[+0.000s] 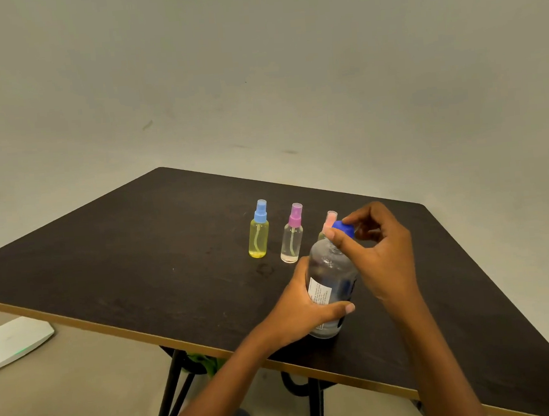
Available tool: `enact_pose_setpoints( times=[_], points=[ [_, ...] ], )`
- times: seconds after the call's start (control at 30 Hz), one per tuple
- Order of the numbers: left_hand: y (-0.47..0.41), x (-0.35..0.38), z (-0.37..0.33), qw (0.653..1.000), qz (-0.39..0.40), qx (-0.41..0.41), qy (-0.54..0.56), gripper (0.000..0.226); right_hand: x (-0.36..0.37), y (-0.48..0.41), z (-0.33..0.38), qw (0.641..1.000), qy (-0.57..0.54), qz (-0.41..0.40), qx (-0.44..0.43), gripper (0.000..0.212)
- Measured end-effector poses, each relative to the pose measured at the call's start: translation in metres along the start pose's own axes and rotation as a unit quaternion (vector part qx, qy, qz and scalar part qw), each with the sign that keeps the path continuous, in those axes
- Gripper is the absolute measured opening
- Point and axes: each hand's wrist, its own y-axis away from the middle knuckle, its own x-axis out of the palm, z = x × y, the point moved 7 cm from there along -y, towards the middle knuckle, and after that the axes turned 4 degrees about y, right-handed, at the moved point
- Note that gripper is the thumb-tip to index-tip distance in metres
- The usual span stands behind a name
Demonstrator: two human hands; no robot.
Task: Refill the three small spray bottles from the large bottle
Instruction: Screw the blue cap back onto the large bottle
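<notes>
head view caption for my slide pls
Left hand holds the large bottle while right hand pinches its blue cap

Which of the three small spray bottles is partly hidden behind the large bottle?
The small spray bottle with the pink cap, rightmost in the row: only its top shows behind the large clear bottle. The blue-capped bottle and purple-capped bottle stand fully visible.

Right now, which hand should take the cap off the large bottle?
Right. The right hand pinches the blue cap between thumb and fingers; the left hand grips the large bottle round its body, steadying it on the table.
</notes>
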Motion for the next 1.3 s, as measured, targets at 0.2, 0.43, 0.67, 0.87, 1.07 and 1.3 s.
enact_pose_setpoints(
  times=[0.2, 0.43, 0.67, 0.87, 1.07, 1.3],
  points=[
    [0.0, 0.0, -0.001, 1.0, 0.003, -0.001, 0.008, 0.069, -0.003, -0.005, 0.002, 0.999, -0.033, 0.025, 0.023, 0.016],
    [0.001, 0.0, -0.002, 1.0, 0.004, 0.001, 0.005, 0.067, -0.003, 0.003, 0.0, 0.988, -0.12, 0.091, 0.035, 0.028],
    [0.001, 0.0, 0.0, 1.0, 0.0, 0.006, 0.009, 0.072, 0.001, 0.006, -0.003, 0.998, -0.051, -0.021, 0.031, 0.024],
    [0.001, -0.001, 0.0, 1.0, -0.005, 0.005, 0.005, 0.072, 0.01, 0.007, -0.001, 0.997, -0.033, -0.069, 0.013, 0.024],
    [0.003, 0.0, -0.001, 1.0, 0.003, -0.001, 0.013, 0.07, 0.005, 0.01, -0.007, 0.987, -0.154, -0.004, 0.044, 0.023],
    [0.003, 0.0, 0.0, 1.0, 0.001, -0.003, 0.01, 0.07, 0.007, 0.017, -0.002, 0.993, -0.057, -0.095, 0.03, 0.029]
  ],
)
